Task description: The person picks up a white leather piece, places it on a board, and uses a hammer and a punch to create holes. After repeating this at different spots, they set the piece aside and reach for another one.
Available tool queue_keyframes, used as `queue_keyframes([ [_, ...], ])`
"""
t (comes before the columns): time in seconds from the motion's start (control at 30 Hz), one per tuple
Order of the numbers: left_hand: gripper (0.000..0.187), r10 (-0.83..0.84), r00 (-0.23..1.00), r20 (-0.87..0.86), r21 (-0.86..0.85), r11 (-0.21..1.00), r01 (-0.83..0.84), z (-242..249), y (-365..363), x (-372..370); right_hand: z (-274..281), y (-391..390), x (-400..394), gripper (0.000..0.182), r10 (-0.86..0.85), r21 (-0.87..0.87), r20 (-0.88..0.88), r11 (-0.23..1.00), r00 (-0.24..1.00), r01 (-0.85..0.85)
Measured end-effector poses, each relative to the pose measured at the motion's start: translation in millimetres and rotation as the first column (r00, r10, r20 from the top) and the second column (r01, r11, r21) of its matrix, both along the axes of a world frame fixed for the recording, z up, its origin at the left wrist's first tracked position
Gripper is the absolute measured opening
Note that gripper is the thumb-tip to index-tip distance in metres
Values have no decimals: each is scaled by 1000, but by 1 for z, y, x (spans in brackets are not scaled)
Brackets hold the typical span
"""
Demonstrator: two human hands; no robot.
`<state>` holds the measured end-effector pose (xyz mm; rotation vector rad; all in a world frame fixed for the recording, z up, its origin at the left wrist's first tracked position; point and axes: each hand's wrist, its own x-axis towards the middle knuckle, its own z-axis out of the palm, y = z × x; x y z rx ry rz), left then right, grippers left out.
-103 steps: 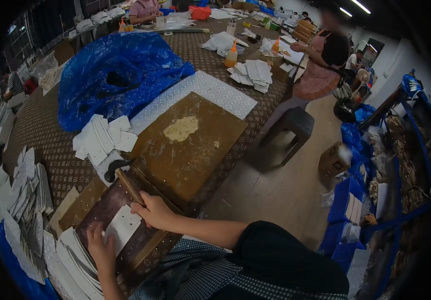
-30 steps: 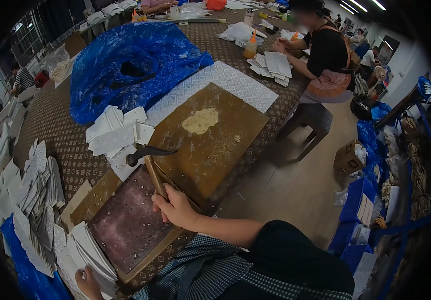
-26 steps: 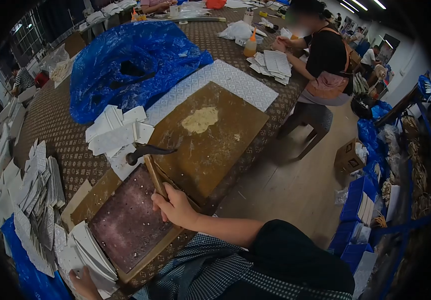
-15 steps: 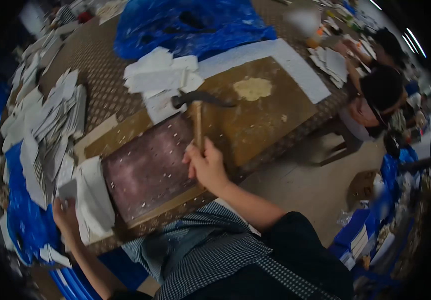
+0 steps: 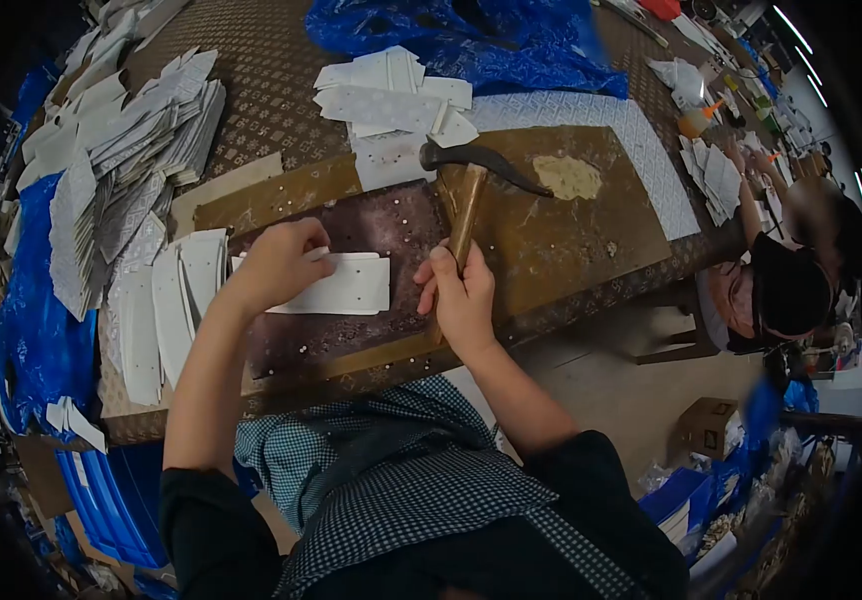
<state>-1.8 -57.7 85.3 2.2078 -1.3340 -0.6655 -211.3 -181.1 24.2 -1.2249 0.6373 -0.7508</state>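
My right hand (image 5: 463, 300) is closed around the wooden handle of a hammer (image 5: 469, 215), whose dark head points away from me above the board. My left hand (image 5: 286, 262) has its fingers curled over the left end of a flat white piece (image 5: 351, 284) with small holes in it. That piece lies on or just above a dark reddish board (image 5: 396, 220) scattered with small white bits. Left of this board, a row of similar white pieces (image 5: 173, 290) leans close to my left forearm.
Stacks of white pieces (image 5: 166, 120) fill the table's left side. A smaller pile (image 5: 381, 105) lies behind the board, near blue plastic sheeting (image 5: 471, 40). A brown board (image 5: 581, 225) extends right. Another person (image 5: 786, 285) sits at the right, beyond the table edge.
My left hand has moved from the white pieces at the left onto the board, bringing a white piece. The hammer stays in my right hand. The view has shifted.
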Motion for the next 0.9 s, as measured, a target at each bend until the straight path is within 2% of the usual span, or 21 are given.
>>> queue_keyframes([
  [0.13, 19, 93, 995, 18, -77, 993, -91, -19, -19, -2, -4, 2, 2, 16, -22, 79, 19, 997, 1000, 21],
  [0.2, 14, 114, 993, -8, -112, 987, -114, -35, -22, 7, 2, 4, 1, 18, -21, 29, -5, 999, 1000, 21],
  [0.27, 16, 226, 966, -125, -80, 968, -237, -41, -26, 12, 4, 3, 0, 20, -23, 2, -1, 1000, 1000, 23],
  [0.37, 15, 356, 912, -204, -66, 925, -375, -49, -30, 14, 2, 4, 1, 21, -18, -34, 3, 999, 1000, 18],
  [0.47, 19, 353, 880, -318, -233, 871, -433, -69, -23, 13, 3, 4, 1, 21, -20, -40, -11, 999, 1000, 20],
  [0.53, 26, 337, 896, -289, -305, 855, -420, -69, -11, 6, 4, 4, 0, 20, -22, -29, -4, 999, 1000, 21],
  [0.6, 30, 332, 936, -119, -401, 846, -351, -57, 7, -4, 2, 4, 0, 20, -19, -31, 3, 999, 1000, 20],
  [0.7, 38, 333, 897, 292, -287, 925, -250, -43, 39, -10, 2, 3, -1, 19, -4, -32, -5, 999, 1000, 4],
  [0.83, 47, 305, 874, 379, -272, 939, -209, -53, 63, -16, 0, 4, 0, 18, 11, -52, -34, 999, 999, -13],
  [0.9, 47, 302, 886, 352, -254, 942, -220, -50, 65, -22, 2, 4, 0, 19, 5, -59, -15, 998, 1000, -6],
])
